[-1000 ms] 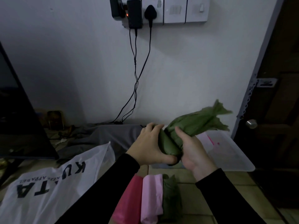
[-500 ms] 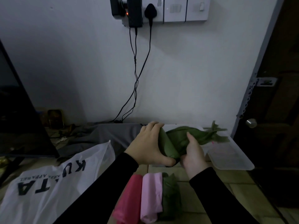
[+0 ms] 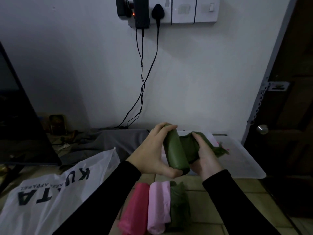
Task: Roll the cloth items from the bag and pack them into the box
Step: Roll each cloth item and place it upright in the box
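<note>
Above floor, both hands (image 3: pixel 179 153) (curled) grip green bag (image 3: pixel 177 152).

- Three touching rolls are laid on the tiled floor (image 3: pixel 220 200): red roll (image 3: pixel 135 209), pink roll (image 3: pixel 159 206), green roll (image 3: pixel 179 206).
- A white bag (image 3: pixel 50 192) is spread at left, and a clear lid (image 3: pixel 240 160) at right.

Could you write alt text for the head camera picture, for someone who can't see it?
A person's left hand grips the rolled part of a green bag while the right hand holds its loose end, above a tiled floor. Below lie three rolled bags side by side, red, pink and green; a white printed carrier bag lies to the left.
</note>
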